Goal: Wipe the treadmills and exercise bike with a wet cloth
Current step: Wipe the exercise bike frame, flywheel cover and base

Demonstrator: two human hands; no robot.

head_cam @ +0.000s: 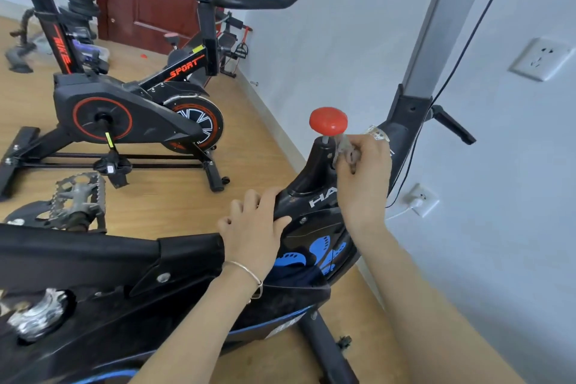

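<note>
Far left on the wooden floor [162,190]: black-and-red exercise bike marked SPORT [140,109], glossy plastic shrouds, not being wiped. Foreground: black exercise bike with blue flower graphic [311,246], matte steel frame, dusty. Left hand [252,227] braces on the frame's top edge, fingers curled over it. Right hand [363,171] pinches a small crumpled grey wet cloth [344,151] against the black post under the round red plastic knob [328,121]. Judgement: wrap cloth round the post, rotate, work into the collar crevice; keep frame steadied.
</note>
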